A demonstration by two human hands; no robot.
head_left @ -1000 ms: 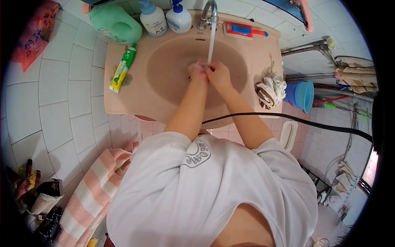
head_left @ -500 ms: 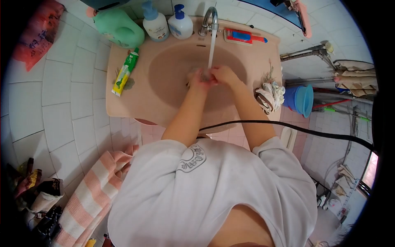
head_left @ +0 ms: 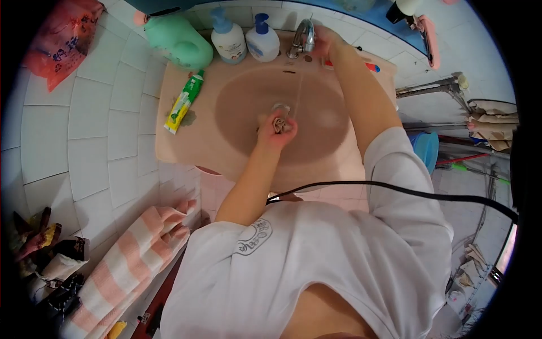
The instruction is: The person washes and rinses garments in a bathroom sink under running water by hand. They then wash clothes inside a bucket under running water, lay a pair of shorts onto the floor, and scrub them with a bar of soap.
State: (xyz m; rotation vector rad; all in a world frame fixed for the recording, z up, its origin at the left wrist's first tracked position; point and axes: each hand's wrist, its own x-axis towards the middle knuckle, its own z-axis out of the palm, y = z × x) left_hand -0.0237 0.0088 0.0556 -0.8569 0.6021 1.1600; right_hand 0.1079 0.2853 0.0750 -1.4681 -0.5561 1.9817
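My left hand is over the sink basin, palm up, its fingers curled round a small crumpled brownish cloth. At the back of the sink, my right hand is closed at the right side of the chrome faucet; the faucet hides part of its fingers. A thin, faint trickle of water falls from the spout into the basin, to the right of my left hand. Beside the drain, a small clear round shape shows just beyond my left fingers.
Two pump bottles and a green jug stand at the back left. A green-and-yellow toothpaste tube lies on the left rim. Behind my right forearm sits a red-and-blue item. A black cable crosses before me.
My right hand has left my left hand and moved up to the faucet. The water has shrunk from a full stream to a trickle. The cloth in my left hand now shows.
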